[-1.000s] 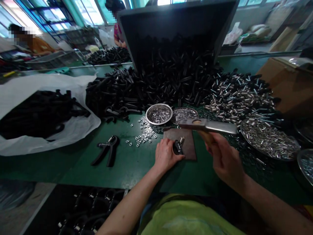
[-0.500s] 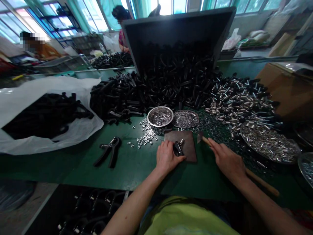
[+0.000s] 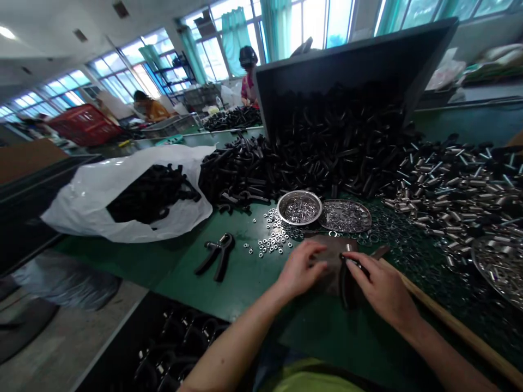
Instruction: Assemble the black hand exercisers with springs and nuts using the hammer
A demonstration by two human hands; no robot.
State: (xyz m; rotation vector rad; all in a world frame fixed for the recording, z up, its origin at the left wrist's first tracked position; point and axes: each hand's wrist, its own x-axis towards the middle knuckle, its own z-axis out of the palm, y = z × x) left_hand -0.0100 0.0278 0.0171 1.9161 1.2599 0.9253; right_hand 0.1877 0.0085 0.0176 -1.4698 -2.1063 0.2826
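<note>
My right hand [image 3: 379,283] is shut on a black hand-grip handle [image 3: 346,288], which stands at the edge of a dark leather pad [image 3: 333,256]. My left hand [image 3: 302,268] rests beside it on the pad, fingers apart, holding nothing. Just right of my right hand, a hammer [image 3: 441,316] lies on the green table with its head near the pad and its wooden handle running to the lower right. An assembled black hand gripper [image 3: 216,256] lies left of my hands, near scattered steel washers [image 3: 272,237].
A steel bowl [image 3: 299,207] and plate [image 3: 345,216] hold small metal parts behind the pad. Black handles [image 3: 327,147] spill from a tilted black bin [image 3: 351,65]. Silver springs [image 3: 453,185] lie right, beside a large tray [image 3: 500,267]. A white bag [image 3: 126,201] lies left. Co-workers [image 3: 248,76] sit beyond.
The hammer has left my right hand and lies on the table. My right hand has taken the black piece from under my left hand. The view has swung left and up.
</note>
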